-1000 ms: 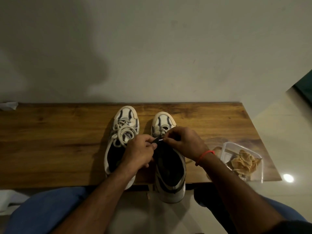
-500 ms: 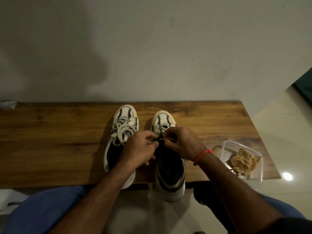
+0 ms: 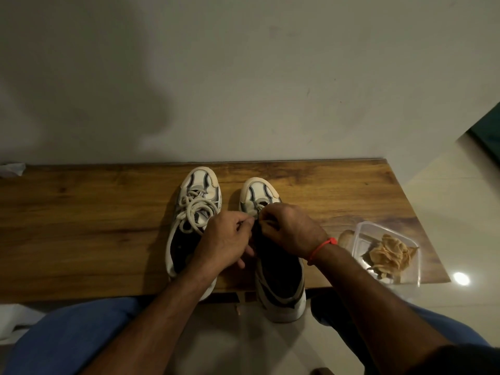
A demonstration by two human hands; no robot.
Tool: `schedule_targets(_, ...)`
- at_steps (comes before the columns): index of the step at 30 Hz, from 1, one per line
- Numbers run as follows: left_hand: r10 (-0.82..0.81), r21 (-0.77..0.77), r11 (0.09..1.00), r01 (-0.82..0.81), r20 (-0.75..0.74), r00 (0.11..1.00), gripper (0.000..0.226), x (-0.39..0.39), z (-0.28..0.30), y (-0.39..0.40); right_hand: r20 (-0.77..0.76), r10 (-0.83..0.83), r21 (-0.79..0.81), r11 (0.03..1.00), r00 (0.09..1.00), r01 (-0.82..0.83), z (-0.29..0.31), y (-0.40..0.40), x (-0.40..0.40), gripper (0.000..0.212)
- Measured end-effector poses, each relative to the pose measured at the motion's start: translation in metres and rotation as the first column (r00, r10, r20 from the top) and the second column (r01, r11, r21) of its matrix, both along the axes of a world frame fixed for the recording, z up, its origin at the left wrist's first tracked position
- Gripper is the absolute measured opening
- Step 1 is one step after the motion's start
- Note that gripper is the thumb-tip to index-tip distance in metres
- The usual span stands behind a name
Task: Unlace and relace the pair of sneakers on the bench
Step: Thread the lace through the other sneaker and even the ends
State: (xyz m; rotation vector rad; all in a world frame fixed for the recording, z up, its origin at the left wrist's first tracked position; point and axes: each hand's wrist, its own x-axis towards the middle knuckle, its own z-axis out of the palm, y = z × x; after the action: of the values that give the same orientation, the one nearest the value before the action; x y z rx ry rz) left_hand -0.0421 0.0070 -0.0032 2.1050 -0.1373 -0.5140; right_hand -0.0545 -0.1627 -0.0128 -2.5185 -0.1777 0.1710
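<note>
Here, on the wooden bench (image 3: 81, 228), two white sneakers side by side, toes toward the wall. Left sneaker (image 3: 197, 212) with its lace (image 3: 194, 209) lying in a loose pile of loops on the tongue, apparently pulled out of most eyelets. Right sneaker (image 3: 270, 266) standing just beside it, heel hanging past the near edge of the bench. Both hands meeting over the front eyelets of the right sneaker: left hand (image 3: 224, 239) with thumb and forefinger curled into a pinch, right hand (image 3: 292, 231) with fingers curled likewise, fingertips of the two nearly touching. Something thin and dark caught between them, probably a lace end or the tongue edge; too small and too dim to tell which. Probably the threading or freeing of the lowest rows on this shoe. Best done by keeping the pinch close to the lace tip, feeding it straight through one eyelet at a time, and drawing slack evenly on both sides before crossing over. Worth steadying the shoe too, since the overhanging heel could tip it off the edge under a hard pull. Off to the right, near the bench end, a clear plastic container (image 3: 362, 234) with something tan and crumpled inside, well apart from the work.
</note>
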Motion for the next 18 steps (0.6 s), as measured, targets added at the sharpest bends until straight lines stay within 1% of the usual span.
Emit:
schedule_targets(3,0.036,-0.008,0.999,-0.036,-0.052,0.998,0.016,0.002,-0.004,0.000,-0.074,-0.030,0.028,0.999,0.997,0.032,-0.001,-0.002,0.001,0.015)
schedule_targets(6,0.041,0.036,0.999,-0.038,-0.073,0.996,0.016,0.002,-0.006,-0.003,-0.127,-0.066,0.099,0.992,0.990,0.079,0.001,-0.007,0.004,0.018)
schedule_targets(8,0.007,0.091,0.996,-0.003,-0.036,0.999,0.014,0.001,-0.005,-0.004,-0.140,-0.090,0.149,0.983,0.986,0.111,0.002,-0.009,0.004,0.026)
schedule_targets(9,-0.012,0.120,0.993,0.012,0.001,1.000,0.015,0.001,-0.004,-0.004,-0.133,-0.077,0.160,0.982,0.988,0.098,0.003,-0.009,0.003,0.031)
schedule_targets(10,-0.023,0.137,0.990,0.018,0.033,0.999,0.015,0.002,-0.003,-0.003,-0.111,-0.048,0.151,0.986,0.993,0.065,0.003,-0.009,0.002,0.037)
schedule_targets(12,-0.009,0.129,0.992,0.000,0.065,0.998,0.012,0.005,0.004,0.000,-0.085,0.007,0.064,0.998,0.996,-0.002,0.002,-0.009,0.000,0.041)
schedule_targets(15,0.047,0.116,0.992,-0.057,0.086,0.995,0.010,0.014,0.020,0.010,-0.125,-0.015,-0.038,0.999,0.992,0.010,0.006,-0.010,-0.001,0.032)
schedule_targets(16,0.112,0.062,0.991,-0.118,0.094,0.989,0.009,0.020,0.027,0.015,-0.135,-0.027,-0.052,0.998,0.991,0.020,0.007,-0.011,-0.001,0.030)
schedule_targets(17,0.224,-0.070,0.973,-0.219,0.069,0.972,0.008,0.027,0.034,0.021,-0.143,-0.033,-0.056,0.998,0.989,0.026,0.007,-0.012,0.000,0.028)
schedule_targets(18,0.348,-0.258,0.905,-0.339,-0.009,0.937,0.010,0.036,0.041,0.028,-0.148,-0.035,-0.054,0.998,0.988,0.027,0.007,-0.012,-0.001,0.027)
